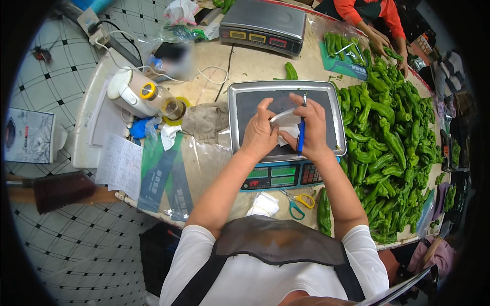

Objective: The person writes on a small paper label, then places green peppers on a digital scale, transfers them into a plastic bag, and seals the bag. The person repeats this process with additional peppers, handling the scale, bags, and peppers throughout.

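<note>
Over the tray of a digital weighing scale (249,91), my left hand (261,128) grips the left side of some small white paper slips (287,121). My right hand (312,128) has a blue pen (301,134) between its fingers, upright in the picture, and its thumb and fingers touch the right side of the slips. Green numbers glow on the scale's display, below my wrists. Scissors with teal and yellow handles (299,202) and a folded white paper bundle (263,204) lie in front of the scale. A single green pepper (324,214) is beside the scissors.
A large heap of green peppers (386,145) covers the right side. Another person's hands (383,46) handle peppers near a filled plastic bag (344,51). A second scale (264,23) stands behind. On the left are an electric kettle (128,91), a glass bottle (162,99), a cloth (206,120) and printed bags (160,176).
</note>
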Motion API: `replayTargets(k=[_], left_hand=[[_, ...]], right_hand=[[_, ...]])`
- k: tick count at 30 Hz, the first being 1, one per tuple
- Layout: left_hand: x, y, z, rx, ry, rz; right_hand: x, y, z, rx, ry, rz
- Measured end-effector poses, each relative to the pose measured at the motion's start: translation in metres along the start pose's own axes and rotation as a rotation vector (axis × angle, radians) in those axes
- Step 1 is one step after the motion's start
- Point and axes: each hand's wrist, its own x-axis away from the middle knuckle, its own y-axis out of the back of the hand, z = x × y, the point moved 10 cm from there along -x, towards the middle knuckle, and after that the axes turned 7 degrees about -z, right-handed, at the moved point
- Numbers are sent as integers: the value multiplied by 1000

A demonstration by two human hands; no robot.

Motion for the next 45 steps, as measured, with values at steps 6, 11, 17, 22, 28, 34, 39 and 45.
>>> replayTargets(k=[6,11,17,22,28,34,39,45], left_hand=[[5,-4,2,29,21,-6],[0,6,-15,-164,-69,-135],[-18,-30,27,-251,37,124],[-37,-49,53,-602,204,345],[-30,-48,17,-702,273,241],[-24,-32,-22,-342,153,15],[20,-41,-81,100,390,-17],[90,-103,-111,555,698,-48]], right_hand=[[7,-40,-32,-11,-35,464],[-12,63,-127,-266,-471,-166],[7,236,-151,-209,-785,-285],[35,418,-160,220,-751,-374],[78,587,-200,533,-870,-517],[105,711,-258,676,-964,-567],[132,791,-307,943,-946,-609],[171,843,-380,937,-1005,-740]])
